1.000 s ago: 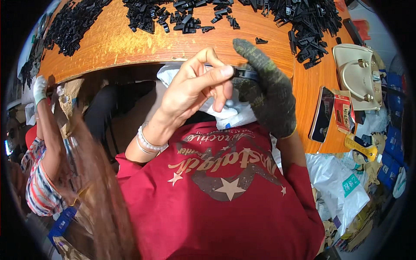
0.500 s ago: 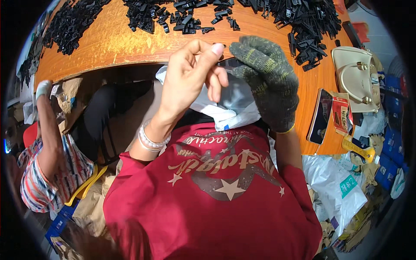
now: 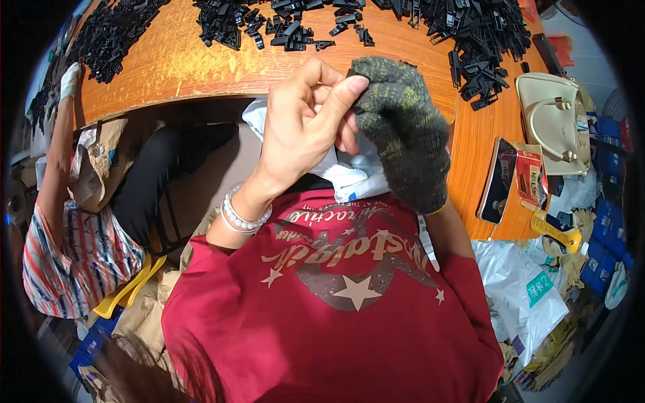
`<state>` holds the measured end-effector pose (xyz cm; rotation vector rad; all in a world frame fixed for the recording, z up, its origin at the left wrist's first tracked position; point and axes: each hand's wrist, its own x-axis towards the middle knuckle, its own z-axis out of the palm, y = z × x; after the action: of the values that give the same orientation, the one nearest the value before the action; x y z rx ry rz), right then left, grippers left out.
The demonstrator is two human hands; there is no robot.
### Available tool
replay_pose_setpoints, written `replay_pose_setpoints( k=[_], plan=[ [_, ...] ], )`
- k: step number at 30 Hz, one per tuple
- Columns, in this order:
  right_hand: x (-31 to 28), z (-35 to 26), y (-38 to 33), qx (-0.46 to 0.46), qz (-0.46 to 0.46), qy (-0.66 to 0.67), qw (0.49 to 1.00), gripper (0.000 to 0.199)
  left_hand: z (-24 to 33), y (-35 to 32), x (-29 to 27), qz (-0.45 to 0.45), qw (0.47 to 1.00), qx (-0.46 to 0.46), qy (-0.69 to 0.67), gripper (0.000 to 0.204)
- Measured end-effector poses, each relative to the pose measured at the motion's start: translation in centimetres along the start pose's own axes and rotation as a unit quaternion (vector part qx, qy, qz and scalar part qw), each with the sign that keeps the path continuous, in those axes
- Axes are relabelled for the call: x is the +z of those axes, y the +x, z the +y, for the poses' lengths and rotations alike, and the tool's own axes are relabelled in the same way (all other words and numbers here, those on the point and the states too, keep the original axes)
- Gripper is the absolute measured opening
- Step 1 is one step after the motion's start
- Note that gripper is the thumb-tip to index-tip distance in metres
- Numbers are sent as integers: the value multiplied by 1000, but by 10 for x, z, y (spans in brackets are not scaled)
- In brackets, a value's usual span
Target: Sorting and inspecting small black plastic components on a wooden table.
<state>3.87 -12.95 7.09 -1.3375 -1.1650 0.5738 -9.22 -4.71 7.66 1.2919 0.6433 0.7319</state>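
My left hand (image 3: 302, 121) is bare, with a beaded bracelet (image 3: 243, 215) on its wrist. Its thumb and forefinger pinch a small black plastic piece (image 3: 351, 72), of which just a bit shows beyond the fingertips. My right hand (image 3: 406, 127) wears a dark knitted glove with yellow-green flecks. The gloved fingers are closed and bent up against the left fingertips at the same piece. Whatever else sits inside the glove's grip is hidden. Both hands are raised over my lap, before the table edge. Behind them lies a pale plastic bag (image 3: 342, 178).
Heaps of black plastic clips (image 3: 480, 40) cover the far side of the wooden table (image 3: 201, 64). At right lie a phone (image 3: 496, 180), a red packet (image 3: 531, 176), a yellow-handled tool (image 3: 556, 232) and a cream handbag (image 3: 547, 121). A co-worker's gloved hand (image 3: 70, 79) touches the table's left edge.
My hands have come together: the left moved slightly right, and the gloved right hand moved left to meet its fingertips. The co-worker's arm at left has reached higher onto the table.
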Motion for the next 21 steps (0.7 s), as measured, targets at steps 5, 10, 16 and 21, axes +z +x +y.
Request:
replay_pose_setpoints(
  k=[5, 10, 16, 21],
  plan=[
    [-1, -1, -3, 31, 20, 3, 999, 28, -1, 1, -2, -26, 998, -15, -60, 19],
    [-19, -7, -2, 110, -51, -75, 990, 29, -11, 4, -10, -44, 991, 81, -97, 16],
    [-25, -15, -4, 186, -52, 50, 980, 28, -17, 16, -31, -190, 905, -94, -368, 15],
    [-24, -12, -8, 170, -63, 118, 976, 32, -22, 12, -27, -150, 889, -190, -390, 21]
  ],
)
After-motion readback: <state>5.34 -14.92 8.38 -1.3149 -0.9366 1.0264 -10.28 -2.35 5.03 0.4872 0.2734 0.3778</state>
